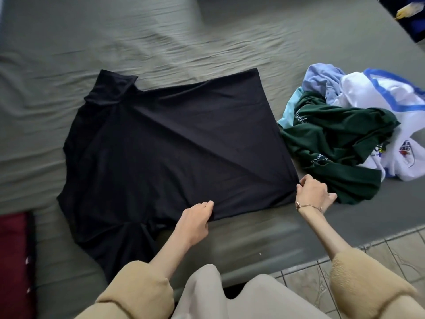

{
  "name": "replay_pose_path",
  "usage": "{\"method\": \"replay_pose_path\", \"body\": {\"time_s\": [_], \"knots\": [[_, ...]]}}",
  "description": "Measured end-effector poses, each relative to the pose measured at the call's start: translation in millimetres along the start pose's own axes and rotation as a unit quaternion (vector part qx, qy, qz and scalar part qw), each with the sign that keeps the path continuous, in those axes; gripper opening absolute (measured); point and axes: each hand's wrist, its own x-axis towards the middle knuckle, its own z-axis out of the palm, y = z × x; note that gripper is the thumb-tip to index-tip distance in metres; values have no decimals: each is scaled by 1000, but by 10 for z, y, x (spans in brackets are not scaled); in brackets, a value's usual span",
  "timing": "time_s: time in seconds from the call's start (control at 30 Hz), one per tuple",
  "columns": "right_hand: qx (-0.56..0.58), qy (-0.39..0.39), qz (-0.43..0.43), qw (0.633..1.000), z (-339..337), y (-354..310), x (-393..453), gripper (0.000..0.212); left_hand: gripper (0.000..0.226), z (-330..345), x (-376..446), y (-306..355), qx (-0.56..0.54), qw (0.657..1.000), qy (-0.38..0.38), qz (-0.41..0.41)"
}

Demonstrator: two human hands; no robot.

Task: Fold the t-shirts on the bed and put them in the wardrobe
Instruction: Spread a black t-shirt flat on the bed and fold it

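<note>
On the grey-sheeted bed (161, 42) lies a black t-shirt (172, 139), its near hem pinched by left hand (195, 217) and right hand (312, 192), crumpled shirts (345, 125) alongside.

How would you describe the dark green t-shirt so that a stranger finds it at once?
On the grey-green bed, look at the crumpled clothes pile right of the spread black t-shirt. The dark green t-shirt lies at the pile's front, beside the right hand. Only it is dark, with pale lettering; its neighbours are white and light blue.
</note>
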Motion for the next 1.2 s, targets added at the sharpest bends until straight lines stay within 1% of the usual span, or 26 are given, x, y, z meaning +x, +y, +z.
{"method": "replay_pose_path", "body": {"time_s": [0.1, 0.17, 0.23, 0.3, 0.47, 0.5, 0.57, 0.63, 0.7, 0.73, 0.8, 0.87, 0.97, 1.03, 1.1, 1.2], "knots": [[3, -30, 14, 999, -1, -2, -36, 25, 28, -6, -14, 64, 15, 1000, -8, -9], [17, -66, 19, 997, -1, -3, -80, 34, 29, 2, -27, 81, 18, 1000, -13, -18], [35, -101, 27, 994, -12, 20, -118, 32, 29, -6, -41, 100, 21, 999, -15, -25], [50, -111, 37, 992, -34, 49, -137, 27, 28, -11, -51, 108, 24, 999, -14, -32], [88, -73, 28, 993, -36, 85, -148, 23, 31, -11, -70, 123, 21, 998, -41, -32], [94, -66, 25, 993, -25, 86, -151, 21, 32, -5, -89, 116, 29, 999, -23, -34], [101, -60, 24, 993, -13, 86, -154, 20, 35, 45, -113, 77, 77, 994, 66, -33], [103, -69, 31, 992, -26, 83, -164, 24, 43, 113, -164, 15, 122, 984, 123, -45], [102, -87, 41, 990, -38, 102, -177, 28, 45, 175, -243, -105, 158, 970, 166, -80], [109, -91, 44, 989, -43, 113, -187, 25, 47, 188, -293, -172, 175, 964, 175, -99], [130, -86, 51, 986, -56, 143, -196, 16, 51, 188, -392, -296, 214, 952, 166, -141], [150, -90, 71, 982, -77, 159, -189, 13, 53, 179, -481, -414, 232, 943, 147, -189], [144, -114, 92, 979, -102, 152, -223, 29, 57, 173, -613, -514, 232, 934, 112, -248], [129, -110, 96, 981, -121, 143, -261, 29, 58, 182, -662, -532, 226, 933, 105, -260], [130, -114, 101, 980, -135, 136, -310, 28, 56, 203, -702, -543, 238, 931, 100, -258], [176, -160, 127, 963, -136, 150, -326, 26, 45, 216, -736, -549, 262, 927, 98, -252]]}}
